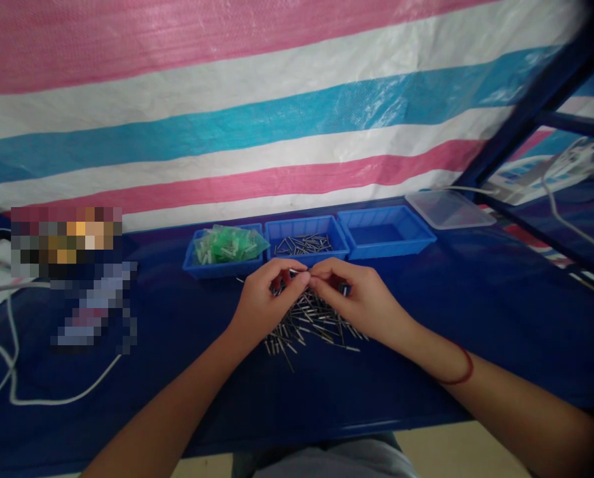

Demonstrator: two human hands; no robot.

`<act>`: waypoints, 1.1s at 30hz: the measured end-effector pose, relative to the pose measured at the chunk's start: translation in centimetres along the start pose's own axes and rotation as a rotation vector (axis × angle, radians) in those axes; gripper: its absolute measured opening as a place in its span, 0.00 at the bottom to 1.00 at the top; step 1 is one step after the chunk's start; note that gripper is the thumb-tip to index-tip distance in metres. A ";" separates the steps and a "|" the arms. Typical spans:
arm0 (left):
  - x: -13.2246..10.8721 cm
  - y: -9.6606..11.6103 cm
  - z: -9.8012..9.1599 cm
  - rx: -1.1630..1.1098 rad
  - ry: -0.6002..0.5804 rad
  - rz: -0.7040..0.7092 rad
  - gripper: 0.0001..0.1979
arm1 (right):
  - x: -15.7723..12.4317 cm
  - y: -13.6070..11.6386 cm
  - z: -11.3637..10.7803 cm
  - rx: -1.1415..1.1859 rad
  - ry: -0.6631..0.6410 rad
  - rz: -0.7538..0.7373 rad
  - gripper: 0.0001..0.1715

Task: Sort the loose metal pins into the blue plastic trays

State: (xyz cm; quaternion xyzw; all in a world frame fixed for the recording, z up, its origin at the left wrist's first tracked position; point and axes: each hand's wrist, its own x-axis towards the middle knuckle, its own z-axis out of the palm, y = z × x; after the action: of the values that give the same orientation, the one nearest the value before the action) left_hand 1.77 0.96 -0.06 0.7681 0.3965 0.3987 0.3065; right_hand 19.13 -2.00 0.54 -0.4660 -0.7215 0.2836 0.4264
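Over a loose pile of pop rivets (307, 325) on the blue tabletop, my two hands meet fingertip to fingertip. My left hand (267, 295) is closed in a pinch on a thin metal rivet (296, 271), a short length of which shows by the fingers. From the other side, my right hand (361, 295) pinches at the same spot; its fingertips cover the rivet's far end. Just behind the hands, a blue bin (307, 255) contains more loose rivets. The hands hide part of the pile.
Left of that bin, another blue bin (224, 269) holds green-and-clear plastic packets (230, 244). A third blue bin (387, 232) and a clear plastic lid (449, 209) are at right. White cables (62, 401) and a blurred-out area lie left. A striped sheet (257, 119) hangs behind.
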 end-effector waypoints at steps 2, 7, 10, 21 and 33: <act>0.0 0.3 -0.1 0.021 -0.001 0.009 0.08 | 0.0 -0.1 0.0 0.039 0.056 0.005 0.06; -0.2 1.0 0.0 0.004 -0.098 -0.018 0.08 | 0.0 -0.2 0.1 0.207 0.132 0.029 0.06; -0.4 1.2 0.2 -0.026 -0.096 -0.039 0.08 | 0.0 -0.3 0.3 0.260 0.148 0.038 0.07; -0.3 1.5 -0.2 0.022 -0.030 0.019 0.05 | -0.3 -0.3 0.3 0.252 0.148 -0.002 0.05; 0.2 1.7 -1.3 0.049 0.030 0.128 0.05 | 0.1 -0.4 -0.4 0.195 0.005 -0.013 0.07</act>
State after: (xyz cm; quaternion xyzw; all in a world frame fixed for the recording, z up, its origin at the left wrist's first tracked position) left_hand 1.41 0.47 2.01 0.7931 0.3605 0.4192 0.2556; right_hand 19.31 -2.04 1.11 -0.4183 -0.6924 0.3485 0.4734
